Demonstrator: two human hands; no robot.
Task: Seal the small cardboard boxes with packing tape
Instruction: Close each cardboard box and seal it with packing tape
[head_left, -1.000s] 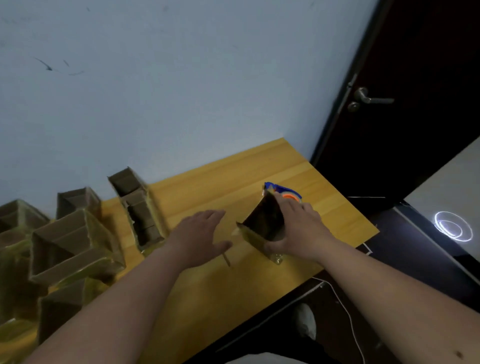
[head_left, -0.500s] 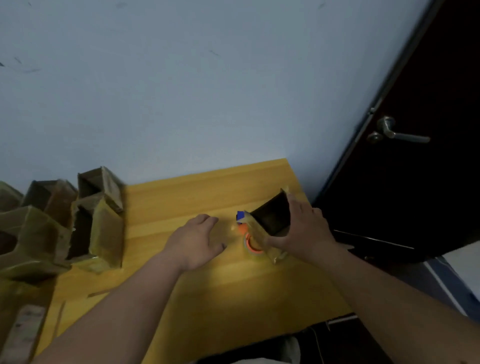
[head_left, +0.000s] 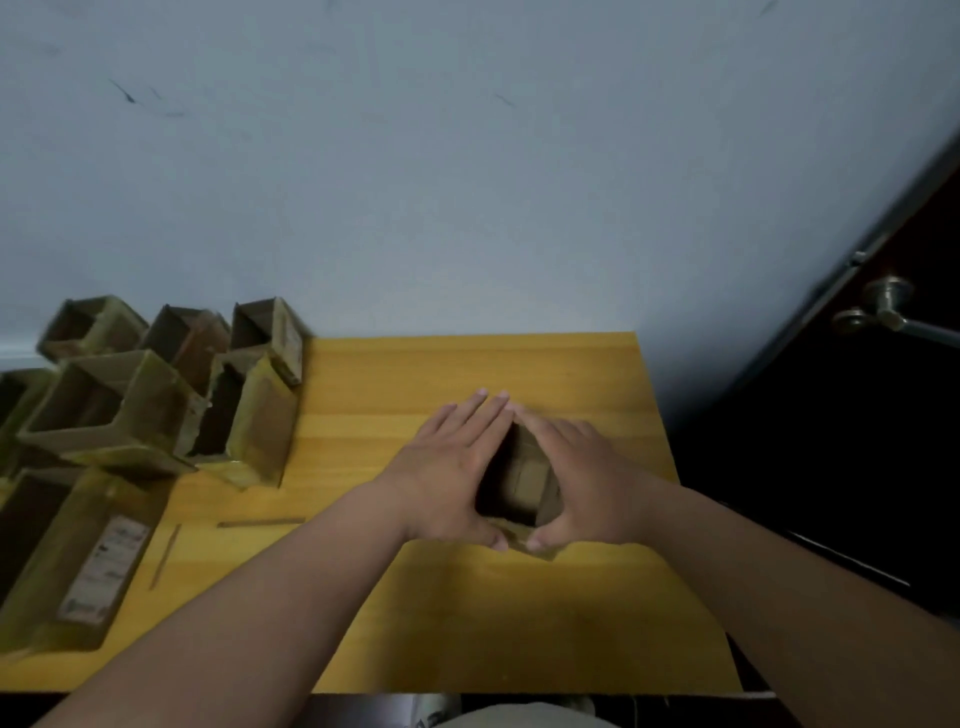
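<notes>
- On worktop (head_left: 467, 623), right of centre: small box (head_left: 524, 483), top open.
- Left hand (head_left: 447, 467), right hand (head_left: 587, 478): flat grip, fingers straight, pressing box sides.
- Step: steadying box; flaps need closing next, then tape, which is out of sight.

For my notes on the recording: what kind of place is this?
Probably an ordinary room used for packing: a yellow wooden table against a plain wall, open cardboard boxes piled at its left, and a dark door.

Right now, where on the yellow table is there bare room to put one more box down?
Bare wood lies along the near edge of the table below both forearms, and in the strip between the wall and the fingertips. The left side is crowded with a pile of open boxes. The left hand and right hand hold a small box between them.
</notes>
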